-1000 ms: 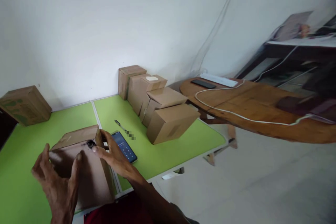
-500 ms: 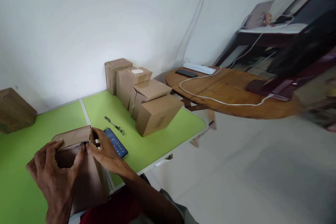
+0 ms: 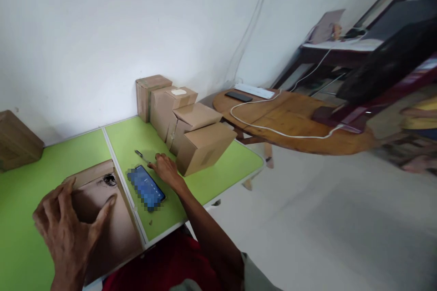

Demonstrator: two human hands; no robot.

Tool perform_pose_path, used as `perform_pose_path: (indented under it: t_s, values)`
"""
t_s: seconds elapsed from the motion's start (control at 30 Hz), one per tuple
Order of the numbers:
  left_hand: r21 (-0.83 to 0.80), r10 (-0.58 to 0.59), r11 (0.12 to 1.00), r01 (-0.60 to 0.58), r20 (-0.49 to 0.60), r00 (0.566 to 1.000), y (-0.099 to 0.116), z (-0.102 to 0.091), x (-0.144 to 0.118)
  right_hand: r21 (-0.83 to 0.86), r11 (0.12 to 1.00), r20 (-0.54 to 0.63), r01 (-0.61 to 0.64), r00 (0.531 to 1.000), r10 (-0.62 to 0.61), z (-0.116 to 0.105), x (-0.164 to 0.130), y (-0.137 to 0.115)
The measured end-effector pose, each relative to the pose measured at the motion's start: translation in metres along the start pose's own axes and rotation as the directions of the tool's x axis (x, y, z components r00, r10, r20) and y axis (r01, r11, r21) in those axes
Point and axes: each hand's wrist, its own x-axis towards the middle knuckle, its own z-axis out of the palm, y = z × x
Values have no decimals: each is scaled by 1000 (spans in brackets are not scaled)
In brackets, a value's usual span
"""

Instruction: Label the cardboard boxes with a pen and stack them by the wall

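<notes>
Nowhere can any printing be read: the phone (image 3: 146, 187) screen is blurred. Left hand (image 3: 66, 227) rests spread-fingered on the near cardboard box (image 3: 102, 218) at the green table's (image 3: 218, 168) near left edge. Right hand (image 3: 167, 169), fingers loosely apart, covers the pen (image 3: 140, 155) beyond the phone, just beside four stacked boxes (image 3: 191, 132).
</notes>
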Motion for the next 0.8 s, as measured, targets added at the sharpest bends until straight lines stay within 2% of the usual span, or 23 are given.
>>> perform_pose_path:
  t_s: [0.07,0.17,0.27,0.37,0.43,0.5,0.53,0.57,0.67,0.8]
  values:
    - [10,7,1000,-7,6,1000,-1,2,-1,-50,997,18,-56,998,57,0,8,6]
    - [30,30,999,-30,-4,1000,-4,3,-1,-37,997,42,-69,997,71,-1,15,9]
    - [47,33,998,-33,-8,999,-3,4,0,80,997,27,-9,1000,7,-7,7,5]
    - [49,4,999,-4,7,1000,-1,4,1,274,956,-24,105,994,-103,-7,-22,-9]
    - [57,-11,998,10,17,1000,-1,5,2,495,836,-69,236,970,-233,-1,-52,-24]
    - [70,-13,997,11,16,1000,-3,6,2,737,577,-132,351,913,-387,9,-79,-43]
    - [75,-10,997,9,15,1000,-4,7,2,790,485,-158,375,889,-430,13,-90,-53]
    - [78,-6,997,5,13,1000,-5,8,2,811,430,-179,396,869,-461,17,-98,-62]
    - [74,13,997,-12,-6,1000,-7,9,1,727,475,-246,496,834,-495,23,-107,-79]
    - [66,3,998,-2,-17,1000,-8,8,-2,613,520,-305,595,785,-540,23,-102,-82]
